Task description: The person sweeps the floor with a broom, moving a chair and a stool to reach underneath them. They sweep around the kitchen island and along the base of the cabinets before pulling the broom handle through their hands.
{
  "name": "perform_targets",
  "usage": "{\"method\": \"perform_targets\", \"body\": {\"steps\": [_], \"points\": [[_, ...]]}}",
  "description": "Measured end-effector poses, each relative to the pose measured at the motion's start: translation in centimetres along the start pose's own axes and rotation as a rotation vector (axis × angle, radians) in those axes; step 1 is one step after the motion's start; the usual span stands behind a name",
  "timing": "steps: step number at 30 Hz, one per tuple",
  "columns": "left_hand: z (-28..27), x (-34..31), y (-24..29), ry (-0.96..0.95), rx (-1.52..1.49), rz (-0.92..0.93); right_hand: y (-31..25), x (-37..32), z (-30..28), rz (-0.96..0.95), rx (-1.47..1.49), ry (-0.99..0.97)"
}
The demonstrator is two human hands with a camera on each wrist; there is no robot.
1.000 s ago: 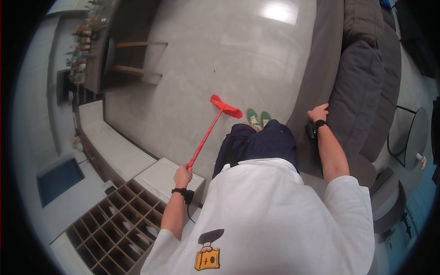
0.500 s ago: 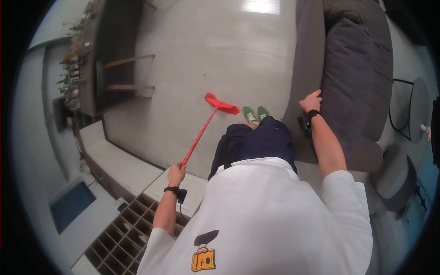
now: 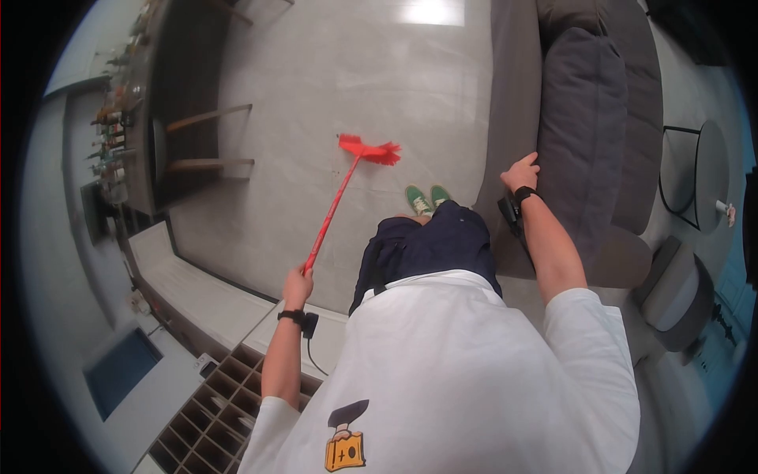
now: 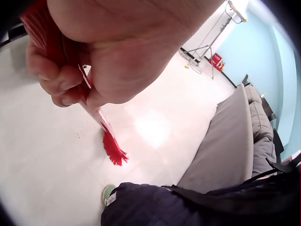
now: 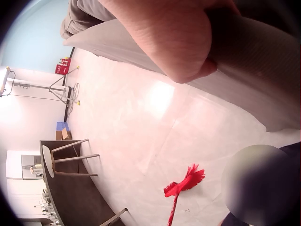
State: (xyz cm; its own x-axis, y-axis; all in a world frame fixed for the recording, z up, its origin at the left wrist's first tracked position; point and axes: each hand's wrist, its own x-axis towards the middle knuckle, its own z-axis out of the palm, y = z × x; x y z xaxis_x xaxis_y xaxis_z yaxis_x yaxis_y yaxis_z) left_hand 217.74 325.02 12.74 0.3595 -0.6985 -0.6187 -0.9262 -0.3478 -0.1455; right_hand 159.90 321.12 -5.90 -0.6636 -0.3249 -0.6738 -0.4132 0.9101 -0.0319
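Observation:
My left hand (image 3: pixel 298 286) grips the upper part of a red broom's handle (image 3: pixel 330 213), fingers wrapped round it in the left wrist view. The broom slants away from me, its red bristled head (image 3: pixel 369 150) down at the floor, ahead and left of the green shoes (image 3: pixel 428 197). Small dark specks (image 5: pixel 187 210) lie on the floor close by the head. My right hand (image 3: pixel 521 172) holds nothing visible and hangs with loosely bent fingers over the grey sofa (image 3: pixel 513 95); in the right wrist view its fingertips are mostly hidden.
The sofa with its cushions (image 3: pixel 583 134) runs along the right. A dark table (image 3: pixel 185 95) with chair legs (image 3: pixel 209 164) sticking out stands at the left. Near my left arm are a low white cabinet (image 3: pixel 205 288) and a compartment rack (image 3: pixel 205 423). A round side table (image 3: pixel 711 174) stands beyond the sofa.
The broom head has moved forward over the floor, farther from the shoes, as my left hand has reached forward with the handle. My right hand stays by the sofa.

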Motion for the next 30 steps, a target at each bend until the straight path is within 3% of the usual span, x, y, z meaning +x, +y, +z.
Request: {"method": "perform_targets", "body": {"steps": [3, 7, 12, 16, 18, 26, 30], "points": [[0.3, 3.5, 2.4, 0.045, -0.067, 0.108, 0.0, 0.1, 0.0, 0.007, 0.002, 0.001], [-1.8, 6.3, 9.4, 0.066, -0.081, 0.101, -0.2, 0.2, 0.0, 0.035, -0.004, -0.014], [-2.4, 11.1, 13.0, 0.094, -0.123, 0.164, 0.0, 0.4, 0.2, 0.037, 0.014, -0.007], [-4.6, 8.9, 10.3, 0.122, -0.082, 0.153, -0.4, -0.2, -0.3, 0.053, -0.002, -0.03], [-2.7, 8.3, 5.9, 0.142, -0.105, 0.233, -0.5, -0.3, -0.4, 0.048, 0.006, -0.033], [9.8, -8.9, -5.1, 0.183, -0.277, 0.129, 0.1, 0.6, 0.4, 0.022, 0.01, -0.003], [14.7, -16.3, -6.8, 0.013, -0.431, -0.076, 0.1, 0.7, 0.3, 0.007, 0.032, -0.004]]}}
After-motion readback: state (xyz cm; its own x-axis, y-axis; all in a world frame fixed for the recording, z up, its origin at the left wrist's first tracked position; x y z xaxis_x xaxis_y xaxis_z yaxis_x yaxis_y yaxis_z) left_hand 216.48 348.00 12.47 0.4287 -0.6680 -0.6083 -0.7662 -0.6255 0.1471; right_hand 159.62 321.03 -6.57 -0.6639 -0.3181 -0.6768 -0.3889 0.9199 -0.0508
